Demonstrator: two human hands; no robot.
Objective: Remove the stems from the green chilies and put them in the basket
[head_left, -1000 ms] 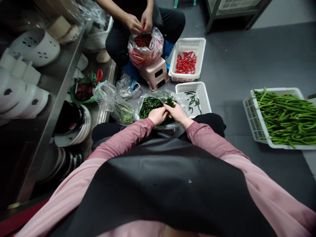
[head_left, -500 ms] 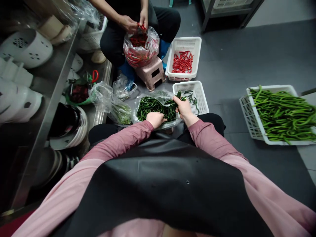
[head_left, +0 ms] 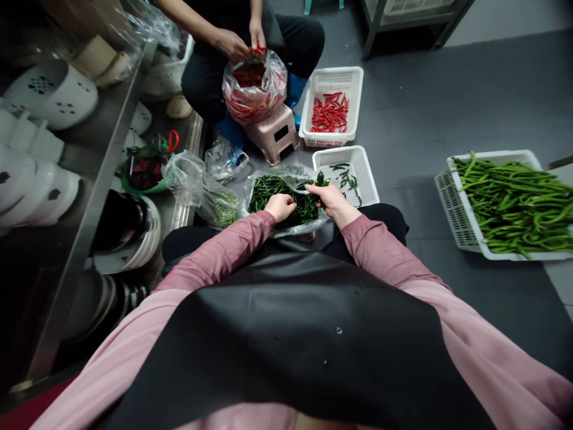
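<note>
A clear plastic bag full of thin green chillies (head_left: 268,192) lies open in front of me. Over its middle, my left hand (head_left: 281,207) has its fingers pinched together; what they hold, if anything, is too small to tell. My right hand (head_left: 330,198), at the bag's right side, is closed around several green chillies (head_left: 321,179) whose ends stick out past the thumb. Just beyond that hand stands a small white basket (head_left: 367,177) with a few green chillies (head_left: 350,179) inside.
Opposite, a person's hands (head_left: 242,45) hold red chillies over a bag (head_left: 253,101) on a pink stool (head_left: 280,132). A white basket (head_left: 353,113) holds red chillies. Long green peppers (head_left: 514,203) fill a basket at right. Metal shelving (head_left: 101,161) with dishes stands at left.
My left hand has lifted slightly and moved a little left. My right hand has shifted slightly left and down, still around the green chillies.
</note>
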